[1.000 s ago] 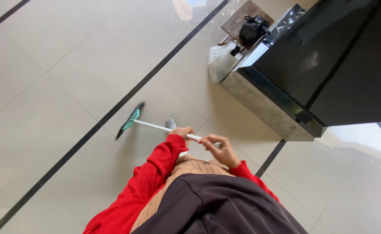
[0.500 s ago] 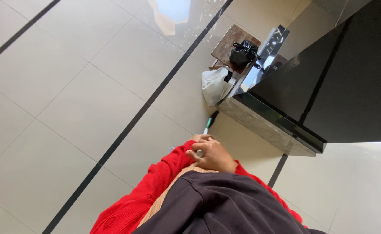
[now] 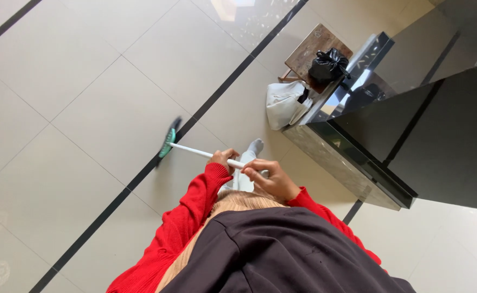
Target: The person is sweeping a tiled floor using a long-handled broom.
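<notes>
Gripping white broom handle (image 3: 206, 153), both hands clamped | left hand (image 3: 222, 159) nearer green head (image 3: 167, 142) | right hand (image 3: 268, 178) behind | axis runs left-centre to centre

The floor (image 3: 75, 103) is laid with large, pale, glossy tiles, crossed by thin black inlay lines. Bright daylight glares off the tiles near the top edge. At the right stands a dark, polished counter (image 3: 412, 125) with a mottled stone side. Beside it sits a small wooden stool (image 3: 309, 49) carrying a black bag (image 3: 328, 65), with a white bag (image 3: 284, 103) on the floor.
</notes>
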